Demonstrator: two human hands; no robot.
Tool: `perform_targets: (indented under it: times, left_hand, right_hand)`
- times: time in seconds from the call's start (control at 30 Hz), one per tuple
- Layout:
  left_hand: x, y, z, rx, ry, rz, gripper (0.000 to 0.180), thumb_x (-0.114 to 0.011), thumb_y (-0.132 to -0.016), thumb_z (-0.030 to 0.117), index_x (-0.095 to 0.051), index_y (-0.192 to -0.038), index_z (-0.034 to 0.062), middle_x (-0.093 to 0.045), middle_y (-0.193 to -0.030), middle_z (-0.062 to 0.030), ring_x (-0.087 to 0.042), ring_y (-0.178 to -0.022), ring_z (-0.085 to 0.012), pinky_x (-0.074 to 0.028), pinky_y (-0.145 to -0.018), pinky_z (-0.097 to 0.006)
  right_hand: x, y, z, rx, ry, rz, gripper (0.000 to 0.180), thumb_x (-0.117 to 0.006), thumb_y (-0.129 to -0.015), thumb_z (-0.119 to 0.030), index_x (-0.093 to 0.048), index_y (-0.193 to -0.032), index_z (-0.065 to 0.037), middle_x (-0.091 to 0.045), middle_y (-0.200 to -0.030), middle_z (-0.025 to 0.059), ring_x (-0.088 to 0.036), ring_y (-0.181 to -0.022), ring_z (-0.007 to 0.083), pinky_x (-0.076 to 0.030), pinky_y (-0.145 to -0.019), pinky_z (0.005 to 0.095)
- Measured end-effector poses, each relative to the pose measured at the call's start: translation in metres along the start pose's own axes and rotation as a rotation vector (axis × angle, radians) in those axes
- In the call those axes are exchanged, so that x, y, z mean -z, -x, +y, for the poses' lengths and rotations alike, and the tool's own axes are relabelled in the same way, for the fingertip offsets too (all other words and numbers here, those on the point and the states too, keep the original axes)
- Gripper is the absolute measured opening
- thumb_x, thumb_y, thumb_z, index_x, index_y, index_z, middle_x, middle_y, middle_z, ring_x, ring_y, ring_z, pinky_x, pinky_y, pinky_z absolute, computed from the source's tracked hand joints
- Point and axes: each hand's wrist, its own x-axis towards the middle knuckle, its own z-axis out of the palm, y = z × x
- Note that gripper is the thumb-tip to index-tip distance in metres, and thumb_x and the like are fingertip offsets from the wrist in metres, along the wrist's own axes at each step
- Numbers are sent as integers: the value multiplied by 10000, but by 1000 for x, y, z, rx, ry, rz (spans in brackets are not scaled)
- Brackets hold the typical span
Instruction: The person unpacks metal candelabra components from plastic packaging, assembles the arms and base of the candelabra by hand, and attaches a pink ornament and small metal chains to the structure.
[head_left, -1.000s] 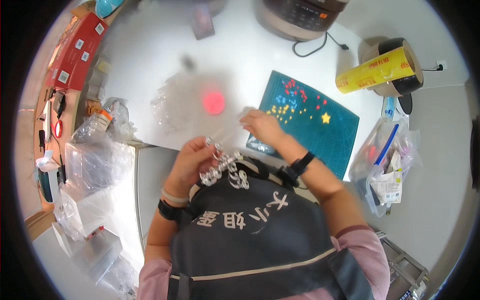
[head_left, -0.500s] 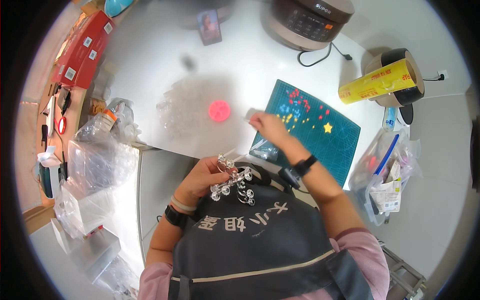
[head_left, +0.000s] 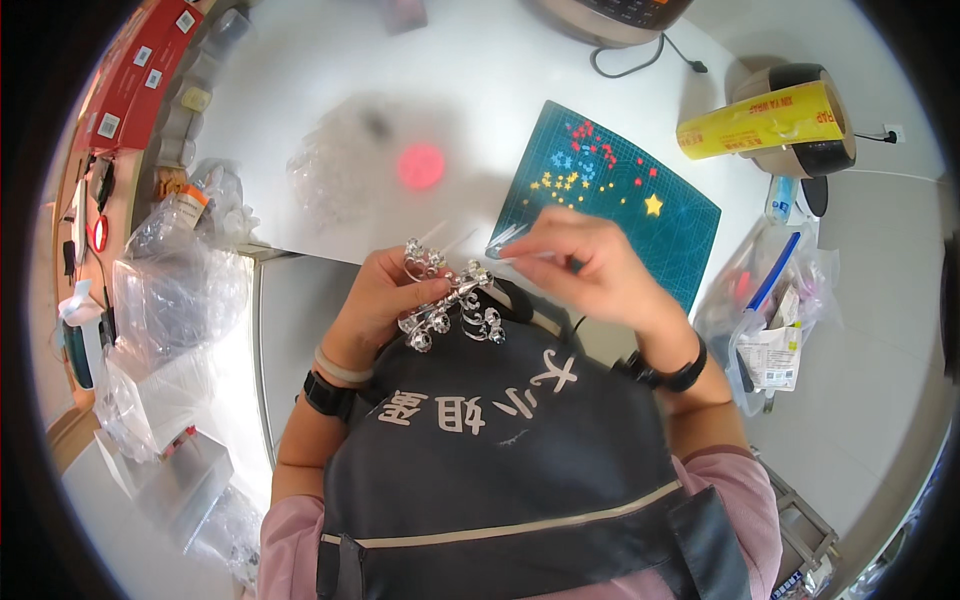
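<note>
The right hand (head_left: 580, 265) is drawing back from the teal cutting mat (head_left: 640, 215) toward the left hand (head_left: 385, 300), fingers pinched on a thin clear strip (head_left: 510, 235). The left hand is gripping a silver, curled, beaded ornament (head_left: 450, 300), now held at the surface's (head_left: 480, 90) near edge, over the apron (head_left: 500, 450).

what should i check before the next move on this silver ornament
1. Left hand grips the silver ornament: ok.
2. Right hand pinches a thin clear piece near the ornament: ok.
3. Piece lined up with its spot on the ornament: cannot tell, too small.
4. Ornament supported by the white table: not ok, held over the lap.
5. Green cutting mat within reach: ok.
</note>
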Motion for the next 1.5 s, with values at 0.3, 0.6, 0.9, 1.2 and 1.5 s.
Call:
perform_targets:
  times: [0.3,0.6,0.9,1.2,1.5]
  left_hand:
    - [-1,8,0,-35,-57,-23,156,-674,-792,-3,-649,-946,-8,-672,-879,-69,-628,-796,-106,-502,-729,-226]
    - [-4,10,1,-20,-131,-12,173,-683,-793,11,-645,-961,-4,-666,-894,-47,-613,-818,-94,-490,-735,-220]
    - [-22,17,10,63,-280,-108,210,-739,-694,-33,-663,-888,-5,-643,-791,-21,-577,-718,-69,-462,-657,-198]
    - [-28,18,13,39,-369,-88,166,-728,-709,-38,-674,-864,-12,-670,-811,-49,-593,-733,-77,-473,-672,-207]
    - [-36,19,21,47,-467,-73,129,-726,-744,15,-677,-861,-10,-647,-723,-12,-562,-648,-43,-451,-592,-186]
  right_hand:
    - [-3,6,-7,3,101,-80,97,-661,-783,-89,-691,-867,-52,-565,-657,77,-549,-551,203,-423,-488,305]
    - [3,2,-15,62,237,-141,73,-657,-757,-109,-672,-796,-50,-522,-626,87,-550,-616,260,-432,-531,363]
    - [-6,11,-20,210,387,-174,70,-622,-785,-140,-648,-786,-75,-506,-649,67,-545,-658,262,-435,-536,377]
    - [0,21,-28,189,448,-206,155,-612,-807,-147,-648,-901,-28,-537,-658,81,-572,-649,277,-465,-556,385]
    - [1,21,-27,215,495,-225,119,-622,-808,-153,-610,-765,-43,-544,-649,97,-575,-628,291,-455,-559,392]
